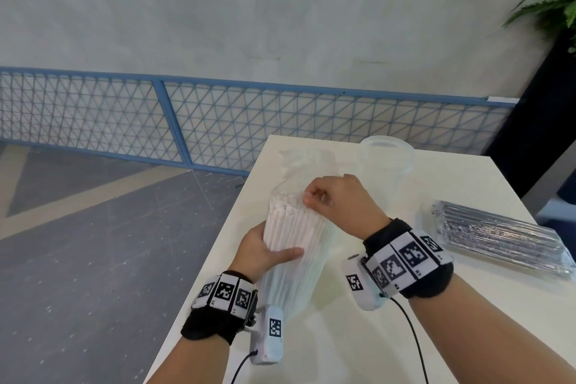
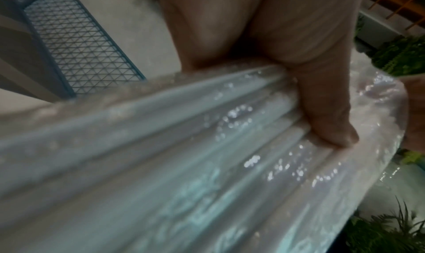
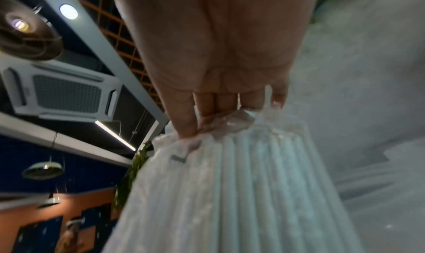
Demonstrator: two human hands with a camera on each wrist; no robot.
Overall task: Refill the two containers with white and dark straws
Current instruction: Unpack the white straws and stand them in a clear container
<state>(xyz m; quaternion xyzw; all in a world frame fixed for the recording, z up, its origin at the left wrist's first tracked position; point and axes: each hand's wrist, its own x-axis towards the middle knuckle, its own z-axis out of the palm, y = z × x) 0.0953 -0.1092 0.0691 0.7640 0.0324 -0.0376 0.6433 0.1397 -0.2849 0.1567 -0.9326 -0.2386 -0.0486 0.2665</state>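
Tabletop (image 1: pixel 389 321) room lies bare near us and between our wrists; its left edge runs just under our left hand (image 1: pixel 258 254), with floor beyond. We hold the pack of white straws (image 1: pixel 290 227) tilted over that left edge. Our left hand wraps its middle, thumb (image 2: pixel 326 115) pressed across the wrap. Our right hand (image 1: pixel 339 201) pinches the plastic at the pack's far end, fingertips (image 3: pixel 207 109) bunched together. A clear container (image 1: pixel 386 162) stands near the far edge; the pack of dark straws (image 1: pixel 498 237) lies by the right edge.
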